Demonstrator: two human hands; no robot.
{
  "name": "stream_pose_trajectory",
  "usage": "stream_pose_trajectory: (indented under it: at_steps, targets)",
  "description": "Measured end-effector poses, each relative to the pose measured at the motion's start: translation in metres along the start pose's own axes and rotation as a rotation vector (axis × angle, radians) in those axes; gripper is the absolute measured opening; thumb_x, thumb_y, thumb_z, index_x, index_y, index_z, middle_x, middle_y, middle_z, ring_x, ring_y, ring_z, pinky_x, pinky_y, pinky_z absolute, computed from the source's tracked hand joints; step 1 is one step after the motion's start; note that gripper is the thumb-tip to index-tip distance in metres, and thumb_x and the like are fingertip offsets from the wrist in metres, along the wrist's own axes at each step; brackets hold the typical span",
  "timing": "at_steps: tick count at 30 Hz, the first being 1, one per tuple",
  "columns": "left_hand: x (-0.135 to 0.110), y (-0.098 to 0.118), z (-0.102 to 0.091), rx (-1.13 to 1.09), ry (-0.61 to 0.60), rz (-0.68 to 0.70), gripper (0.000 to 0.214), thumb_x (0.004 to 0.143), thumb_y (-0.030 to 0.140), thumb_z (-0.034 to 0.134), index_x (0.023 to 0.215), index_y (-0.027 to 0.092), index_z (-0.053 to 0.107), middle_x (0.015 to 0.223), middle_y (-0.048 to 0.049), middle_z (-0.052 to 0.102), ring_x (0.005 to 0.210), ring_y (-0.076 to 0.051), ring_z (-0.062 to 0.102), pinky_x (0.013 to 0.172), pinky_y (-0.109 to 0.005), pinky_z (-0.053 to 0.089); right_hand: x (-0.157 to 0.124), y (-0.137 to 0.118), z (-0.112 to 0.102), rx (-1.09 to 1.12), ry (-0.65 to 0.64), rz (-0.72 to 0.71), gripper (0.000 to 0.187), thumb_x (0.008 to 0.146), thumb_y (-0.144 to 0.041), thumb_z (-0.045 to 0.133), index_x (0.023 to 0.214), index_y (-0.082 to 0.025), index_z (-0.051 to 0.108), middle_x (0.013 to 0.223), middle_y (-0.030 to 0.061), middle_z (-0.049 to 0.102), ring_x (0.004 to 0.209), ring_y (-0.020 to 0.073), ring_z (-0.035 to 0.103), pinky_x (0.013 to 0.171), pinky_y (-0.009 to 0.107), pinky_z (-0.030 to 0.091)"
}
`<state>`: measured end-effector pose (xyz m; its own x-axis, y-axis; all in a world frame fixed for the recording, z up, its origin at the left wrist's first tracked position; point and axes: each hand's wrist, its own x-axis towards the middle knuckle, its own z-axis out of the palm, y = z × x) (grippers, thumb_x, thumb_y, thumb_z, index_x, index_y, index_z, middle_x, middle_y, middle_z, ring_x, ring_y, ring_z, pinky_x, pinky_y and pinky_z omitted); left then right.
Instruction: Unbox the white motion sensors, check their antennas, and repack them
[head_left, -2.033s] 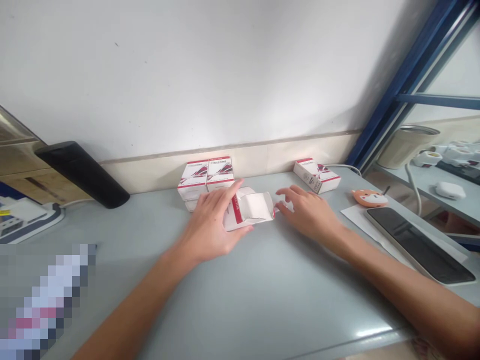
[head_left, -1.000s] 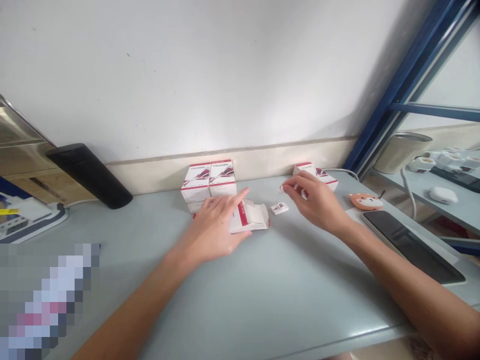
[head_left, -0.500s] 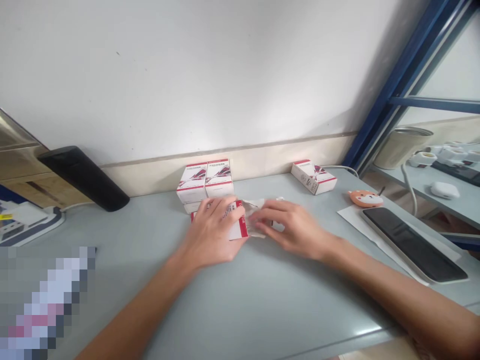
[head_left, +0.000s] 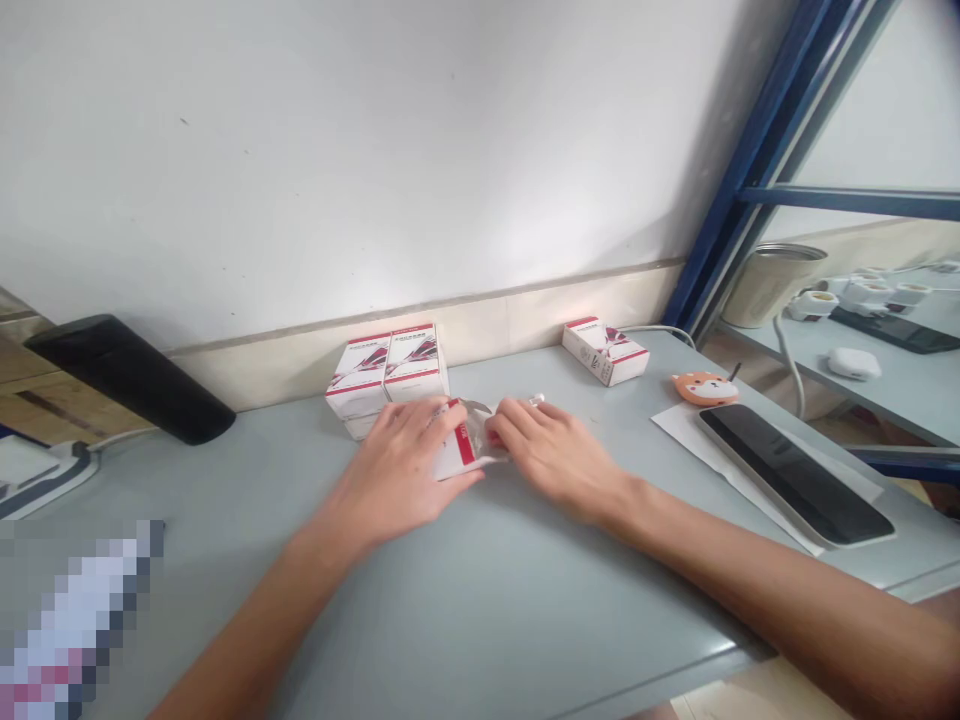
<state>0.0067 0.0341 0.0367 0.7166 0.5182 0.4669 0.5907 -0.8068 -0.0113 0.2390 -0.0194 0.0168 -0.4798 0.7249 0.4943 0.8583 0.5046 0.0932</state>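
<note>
A small red-and-white cardboard box point(head_left: 453, 461) lies on the grey table in front of me, its open end facing right. Over its top and side my left hand point(head_left: 401, 462) is wrapped, holding it down. My right hand point(head_left: 551, 450) is at the open end with fingers curled and pressed together at the flaps. What those fingers grip is hidden behind them. A small white piece point(head_left: 536, 399) shows just past the right knuckles. Close behind my left hand stand stacked boxes point(head_left: 358, 368) of the same red-and-white print.
Another such box point(head_left: 606, 350) sits by the wall. To the right are an orange animal-faced object point(head_left: 705, 387) and a dark-screened device point(head_left: 796, 474) on white paper point(head_left: 675, 425). A black cylinder point(head_left: 131, 380) leans at the left. A blue frame point(head_left: 739, 170) borders the right side.
My right hand has moved in against the box's open end, and its fingers have curled tighter. My left hand keeps its hold on the box. The whole view has shifted a little.
</note>
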Motion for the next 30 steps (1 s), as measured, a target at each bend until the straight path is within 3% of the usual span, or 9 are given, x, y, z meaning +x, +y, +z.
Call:
stream_pose_trajectory:
  at_steps: [3,6,11,15,18,22,26,28,30]
  targets:
    - [0.001,-0.002,-0.016,-0.115,-0.229,-0.301,0.063,0.086,0.059,0.075,0.138,0.032,0.053,0.123,-0.0061,0.069,0.113,-0.032,0.066,0.086,-0.042,0.052,-0.003,0.009,-0.001,0.200,0.032,0.124,0.014,0.108,-0.015,0.039,0.109,-0.021,0.052,0.112,0.0084,0.063,0.078,0.0195,0.059,0.072,0.034,0.045]
    - [0.001,-0.002,-0.028,-0.196,-0.340,-0.448,0.064,0.084,0.063,0.073,0.138,0.035,0.053,0.115,-0.0038,0.068,0.108,-0.031,0.064,0.081,-0.038,0.052,-0.005,0.016,-0.001,0.435,0.056,0.280,0.012,0.111,-0.023,0.034,0.111,-0.024,0.046,0.122,0.0087,0.061,0.077,0.0179,0.059,0.070,0.034,0.046]
    - [0.002,0.001,-0.036,-0.226,-0.394,-0.492,0.061,0.083,0.061,0.073,0.135,0.037,0.053,0.113,-0.0026,0.066,0.105,-0.030,0.063,0.079,-0.037,0.051,-0.007,0.016,0.000,0.840,0.082,0.375,0.021,0.115,-0.041,0.029,0.115,-0.026,0.044,0.116,0.0080,0.067,0.095,0.0209,0.066,0.081,0.037,0.052]
    - [0.002,0.004,-0.040,-0.242,-0.406,-0.512,0.059,0.084,0.063,0.072,0.134,0.036,0.055,0.114,-0.0040,0.066,0.103,-0.030,0.064,0.077,-0.037,0.051,-0.005,0.012,-0.002,0.893,0.130,0.470,0.028,0.114,-0.048,0.033,0.106,-0.025,0.047,0.108,0.0074,0.069,0.093,0.0209,0.065,0.082,0.037,0.052]
    - [-0.003,-0.002,-0.038,-0.211,-0.423,-0.472,0.058,0.086,0.060,0.072,0.136,0.036,0.055,0.120,-0.0055,0.066,0.110,-0.033,0.063,0.083,-0.040,0.052,-0.002,0.019,-0.004,0.899,0.293,0.571,0.034,0.112,-0.055,0.036,0.100,-0.025,0.049,0.091,0.0037,0.065,0.082,0.0190,0.061,0.078,0.036,0.051]
    - [-0.015,-0.020,-0.031,-0.135,-0.385,-0.336,0.055,0.091,0.046,0.069,0.142,0.036,0.054,0.141,-0.0076,0.060,0.126,-0.036,0.056,0.094,-0.046,0.052,0.003,0.041,-0.006,1.077,0.540,0.716,0.041,0.106,-0.064,0.046,0.097,-0.025,0.052,0.083,-0.0005,0.056,0.073,0.0166,0.055,0.071,0.034,0.053]
    - [-0.020,-0.014,-0.032,-0.097,-0.220,-0.196,0.052,0.089,0.036,0.071,0.139,0.037,0.058,0.160,-0.0085,0.043,0.141,-0.042,0.043,0.107,-0.059,0.046,0.008,0.047,-0.009,1.370,0.557,0.726,0.037,0.102,-0.062,0.056,0.098,-0.025,0.059,0.093,0.0025,0.063,0.080,0.0177,0.060,0.073,0.034,0.055]
    - [-0.018,0.005,-0.033,-0.267,-0.129,-0.215,0.051,0.091,0.040,0.072,0.140,0.040,0.057,0.160,-0.0085,0.042,0.144,-0.042,0.040,0.109,-0.061,0.045,0.009,0.041,-0.013,1.430,0.521,0.715,0.035,0.102,-0.060,0.056,0.099,-0.026,0.061,0.099,0.0045,0.068,0.086,0.0199,0.064,0.074,0.035,0.056]
    - [-0.015,0.031,-0.031,-0.691,-0.035,-0.329,0.066,0.098,0.044,0.068,0.157,0.038,0.037,0.159,-0.0141,0.042,0.138,-0.036,0.049,0.104,-0.052,0.051,0.010,0.031,-0.017,1.446,0.486,0.732,0.035,0.102,-0.060,0.056,0.098,-0.026,0.063,0.097,0.0054,0.070,0.089,0.0221,0.067,0.074,0.036,0.056]
